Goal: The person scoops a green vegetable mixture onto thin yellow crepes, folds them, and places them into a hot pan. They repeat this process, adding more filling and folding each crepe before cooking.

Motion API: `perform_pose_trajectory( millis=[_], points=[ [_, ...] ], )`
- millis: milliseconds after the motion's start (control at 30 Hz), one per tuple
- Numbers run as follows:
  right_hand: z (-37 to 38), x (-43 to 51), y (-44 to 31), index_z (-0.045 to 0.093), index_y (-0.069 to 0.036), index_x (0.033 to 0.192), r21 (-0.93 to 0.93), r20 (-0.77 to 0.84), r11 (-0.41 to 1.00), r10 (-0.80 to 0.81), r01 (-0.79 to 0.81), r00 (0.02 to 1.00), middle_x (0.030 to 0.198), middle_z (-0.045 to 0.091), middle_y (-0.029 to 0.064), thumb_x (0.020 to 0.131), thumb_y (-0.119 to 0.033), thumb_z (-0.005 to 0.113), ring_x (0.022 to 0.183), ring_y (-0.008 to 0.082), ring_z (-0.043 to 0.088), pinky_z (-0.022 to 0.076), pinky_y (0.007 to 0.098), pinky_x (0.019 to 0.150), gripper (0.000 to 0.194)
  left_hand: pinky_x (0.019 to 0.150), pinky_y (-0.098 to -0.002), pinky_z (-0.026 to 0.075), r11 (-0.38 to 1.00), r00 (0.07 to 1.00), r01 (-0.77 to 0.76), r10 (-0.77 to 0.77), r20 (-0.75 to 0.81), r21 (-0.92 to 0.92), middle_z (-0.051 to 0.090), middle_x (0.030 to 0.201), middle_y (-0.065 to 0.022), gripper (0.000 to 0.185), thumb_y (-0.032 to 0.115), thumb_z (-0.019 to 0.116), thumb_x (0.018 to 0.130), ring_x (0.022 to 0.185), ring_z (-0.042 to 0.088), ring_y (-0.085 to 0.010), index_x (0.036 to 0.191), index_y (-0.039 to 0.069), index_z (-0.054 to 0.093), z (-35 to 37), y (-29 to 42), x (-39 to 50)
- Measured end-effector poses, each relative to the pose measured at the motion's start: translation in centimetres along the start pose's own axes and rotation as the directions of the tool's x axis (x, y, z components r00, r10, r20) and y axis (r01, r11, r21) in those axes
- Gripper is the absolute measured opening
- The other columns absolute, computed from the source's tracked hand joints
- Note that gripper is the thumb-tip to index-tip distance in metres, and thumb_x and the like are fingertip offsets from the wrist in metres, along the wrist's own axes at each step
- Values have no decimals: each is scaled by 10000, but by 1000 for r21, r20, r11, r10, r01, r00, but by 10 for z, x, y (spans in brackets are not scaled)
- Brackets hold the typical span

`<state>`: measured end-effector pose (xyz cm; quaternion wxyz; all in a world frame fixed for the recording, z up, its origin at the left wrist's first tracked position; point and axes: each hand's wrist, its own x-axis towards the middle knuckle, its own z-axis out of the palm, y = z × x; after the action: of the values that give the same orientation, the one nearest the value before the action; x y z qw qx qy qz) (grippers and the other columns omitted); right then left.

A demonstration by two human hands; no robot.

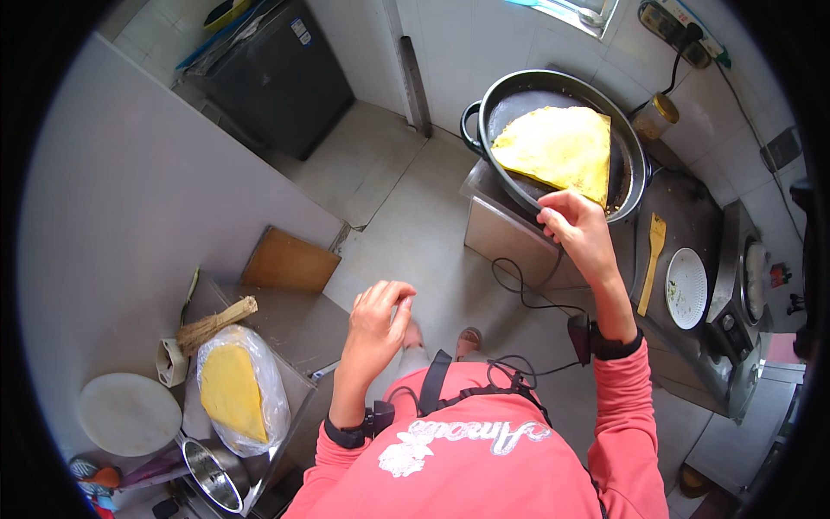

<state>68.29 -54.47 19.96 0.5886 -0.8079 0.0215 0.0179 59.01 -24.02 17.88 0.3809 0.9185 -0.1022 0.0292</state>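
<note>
My right hand (574, 224) is at the near rim of a large black two-handled pan (502, 178), fingers curled; whether it touches the rim cannot be told. In the pan lies a folded yellow flatbread (557, 152) with a straight right edge. My left hand (379, 321) hovers over the floor in front of me, fingers loosely bent, holding nothing. At the lower left, another folded yellow flatbread (232, 392) rests on a clear plastic bag (275, 409) on a metal-topped counter (282, 324).
A wooden spatula (652, 259) and a white perforated plate (686, 289) lie on the right counter beside a stove (733, 318). A steel bowl (217, 477), round board (130, 414) and straw brush (214, 324) are at left. A black cable (522, 285) hangs near the right counter.
</note>
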Motion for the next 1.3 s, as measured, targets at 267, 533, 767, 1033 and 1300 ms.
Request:
perform_pose_trajectory(
  millis=[267, 533, 767, 1033, 1300],
  points=[
    [13, 99, 21, 660, -5, 968, -661, 22, 743, -126, 109, 992, 932, 684, 202, 762, -2, 646, 913, 382, 652, 510, 423, 825, 206, 768, -387, 441, 993, 992, -55, 65, 107, -100, 606, 843, -110, 61, 66, 586, 881, 823, 595, -296, 933, 47, 612, 6, -41, 110],
    [43, 158, 32, 603, -32, 953, -746, 180, 629, -123, 216, 976, 944, 605, 151, 726, -4, 705, 945, 354, 599, 492, 423, 816, 251, 745, -392, 480, 989, 982, -79, 99, 163, -124, 622, 875, -130, 76, 41, 582, 889, 803, 615, -287, 960, 23, 604, 2, -135, 244],
    [48, 168, 44, 597, -34, 899, -779, 244, 582, -63, 235, 968, 866, 614, 142, 776, -41, 654, 852, 353, 620, 503, 446, 749, 136, 744, -375, 488, 999, 960, -30, 32, 277, -13, 624, 874, -123, 82, 43, 579, 898, 806, 620, -272, 968, 21, 617, 2, -161, 293],
    [37, 163, 40, 618, -74, 1028, -618, 128, 785, 45, 44, 991, 956, 638, 140, 797, -72, 665, 912, 347, 631, 510, 429, 783, 236, 740, -393, 490, 982, 916, -76, 137, 377, -170, 623, 877, -134, 95, 43, 582, 891, 797, 625, -291, 980, 22, 605, 27, -140, 298],
    [38, 183, 40, 628, -85, 1043, -644, 296, 733, -28, 221, 955, 984, 611, 139, 714, 6, 611, 934, 369, 616, 504, 448, 785, 341, 756, -396, 496, 995, 888, -23, 66, 455, -99, 631, 891, -139, 129, 61, 582, 896, 836, 637, -292, 1017, 22, 607, 30, -146, 291]
  ],
)
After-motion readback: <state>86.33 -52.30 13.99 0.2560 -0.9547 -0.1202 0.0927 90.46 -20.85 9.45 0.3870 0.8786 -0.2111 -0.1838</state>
